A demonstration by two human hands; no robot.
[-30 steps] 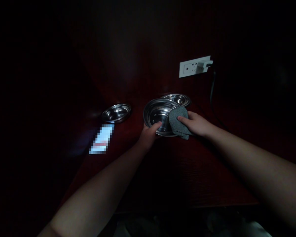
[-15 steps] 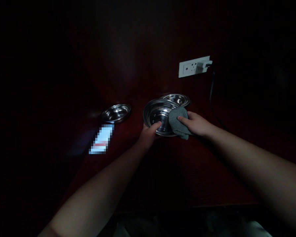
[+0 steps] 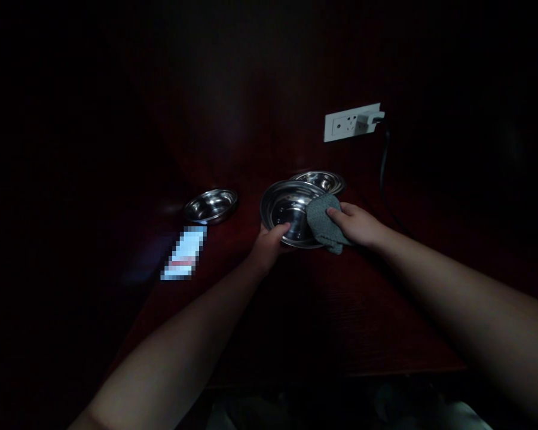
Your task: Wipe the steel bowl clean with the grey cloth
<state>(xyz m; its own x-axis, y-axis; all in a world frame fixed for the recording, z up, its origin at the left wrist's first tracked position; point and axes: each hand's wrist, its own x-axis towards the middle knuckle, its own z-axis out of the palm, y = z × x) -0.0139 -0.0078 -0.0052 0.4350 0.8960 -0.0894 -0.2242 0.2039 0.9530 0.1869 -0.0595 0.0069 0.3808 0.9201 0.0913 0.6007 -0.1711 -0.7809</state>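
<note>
A shiny metal bowl (image 3: 291, 206) is tilted toward me over the dark red table. My left hand (image 3: 271, 245) grips its near left rim, thumb inside the bowl and the other fingers hidden beneath. My right hand (image 3: 356, 222) is closed on a grey-green cloth (image 3: 325, 221), which lies over the bowl's right rim. Behind the held bowl, partly covered by it, is another metal bowl or a small stack (image 3: 329, 180). Further left a single metal bowl (image 3: 211, 206) stands on the table.
A lit phone-like screen (image 3: 183, 254), blurred into blocks, lies by the left bowl. On the back wall a white socket plate (image 3: 341, 125) holds a plug (image 3: 370, 118), whose dark cable (image 3: 384, 161) runs down to the table's right. The table's front edge (image 3: 341, 375) is near me; the room is dim.
Almost nothing differs. My right thumb has shifted slightly right on the cloth, and my left thumb slightly left in the bowl; both holds stay the same.
</note>
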